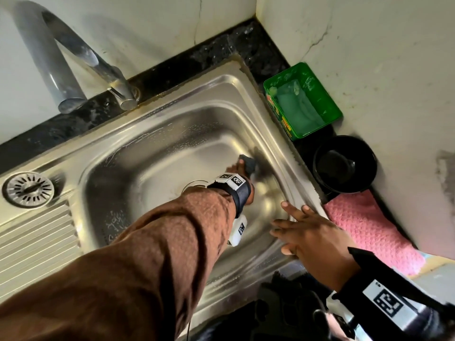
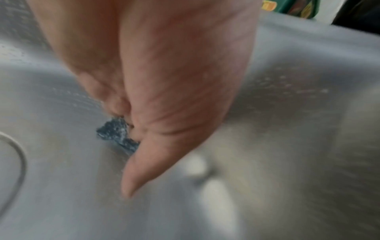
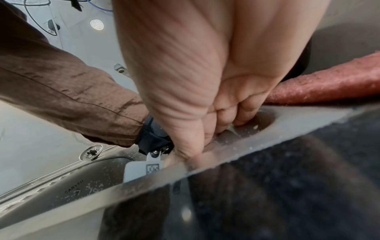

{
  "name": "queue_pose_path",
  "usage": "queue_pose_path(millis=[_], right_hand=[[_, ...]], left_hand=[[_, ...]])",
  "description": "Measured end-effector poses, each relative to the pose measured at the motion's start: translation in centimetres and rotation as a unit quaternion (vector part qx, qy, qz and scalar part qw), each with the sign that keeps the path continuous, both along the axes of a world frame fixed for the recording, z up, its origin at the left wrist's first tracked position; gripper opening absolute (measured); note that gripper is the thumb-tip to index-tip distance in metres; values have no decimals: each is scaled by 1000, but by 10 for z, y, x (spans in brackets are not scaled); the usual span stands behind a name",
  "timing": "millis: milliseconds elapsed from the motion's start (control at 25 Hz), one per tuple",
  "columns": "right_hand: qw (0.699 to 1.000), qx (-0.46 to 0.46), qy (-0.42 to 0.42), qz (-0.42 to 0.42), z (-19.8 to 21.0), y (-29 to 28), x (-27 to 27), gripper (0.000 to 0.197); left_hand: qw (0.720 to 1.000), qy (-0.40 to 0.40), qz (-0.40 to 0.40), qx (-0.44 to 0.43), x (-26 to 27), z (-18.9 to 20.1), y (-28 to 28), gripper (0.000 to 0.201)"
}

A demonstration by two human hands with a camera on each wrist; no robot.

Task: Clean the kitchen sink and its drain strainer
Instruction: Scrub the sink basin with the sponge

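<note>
A steel sink (image 1: 147,153) fills the head view, its basin wet and streaked with suds. My left hand (image 1: 242,166) reaches into the basin's right side and grips a dark scouring pad (image 1: 248,163), pressing it against the sink wall. In the left wrist view the pad (image 2: 117,134) peeks out between my fingers and thumb. The drain opening (image 1: 194,184) lies just behind my left wrist. The round drain strainer (image 1: 28,189) lies out on the drainboard at the left. My right hand (image 1: 302,230) rests flat on the sink's right rim (image 3: 267,139), fingers spread.
A curved chrome tap (image 1: 73,65) stands at the back left. On the black counter to the right sit a green soap tub (image 1: 302,102), a black bowl (image 1: 344,163) and a pink cloth (image 1: 369,227). White walls close the corner.
</note>
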State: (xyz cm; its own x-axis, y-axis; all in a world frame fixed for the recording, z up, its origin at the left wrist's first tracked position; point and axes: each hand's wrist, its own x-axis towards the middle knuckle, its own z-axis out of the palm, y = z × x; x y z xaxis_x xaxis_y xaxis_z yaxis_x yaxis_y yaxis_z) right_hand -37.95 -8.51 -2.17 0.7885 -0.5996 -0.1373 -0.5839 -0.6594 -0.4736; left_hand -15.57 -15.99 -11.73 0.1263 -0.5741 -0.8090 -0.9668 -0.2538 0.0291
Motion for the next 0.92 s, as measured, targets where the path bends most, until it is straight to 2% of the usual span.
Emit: queue_pose_path(millis=[80,160,240,280,360,440,480,560,640,720,800,920], right_hand=[[1000,-12,-10,7,-2,-2,1,37],[1000,-5,6,12,-5,-3,0,36],[1000,4,21,20,-10,-4,-3,31],[999,-1,20,29,-14,-5,-5,26],[999,-5,13,46,-19,-7,-6,47],[999,-8,-8,43,-23,-9,-6,56],[999,-6,-12,43,-22,-10,-6,57],[999,-9,-13,39,-21,-10,-5,49],[999,-19,-3,40,-18,-10,-3,37],[999,-9,7,31,-11,-8,-4,33],[1000,5,23,17,-4,-4,-3,43],[999,27,39,-6,3,-2,-2,41]], left_hand=[[993,-2,105,-57,30,10,-6,100],[988,-48,135,-65,70,15,-4,73],[987,-76,137,17,105,13,6,46],[988,-75,125,54,121,13,16,44],[980,-96,155,81,143,19,38,53],[971,-131,187,77,158,19,63,68],[968,-131,204,69,163,14,74,79],[947,-126,292,42,167,4,83,103],[938,-101,333,-11,166,-7,80,108],[951,-77,299,-20,155,-10,64,107],[971,-48,225,-62,137,-20,44,106],[989,29,87,-119,96,-25,15,102]])
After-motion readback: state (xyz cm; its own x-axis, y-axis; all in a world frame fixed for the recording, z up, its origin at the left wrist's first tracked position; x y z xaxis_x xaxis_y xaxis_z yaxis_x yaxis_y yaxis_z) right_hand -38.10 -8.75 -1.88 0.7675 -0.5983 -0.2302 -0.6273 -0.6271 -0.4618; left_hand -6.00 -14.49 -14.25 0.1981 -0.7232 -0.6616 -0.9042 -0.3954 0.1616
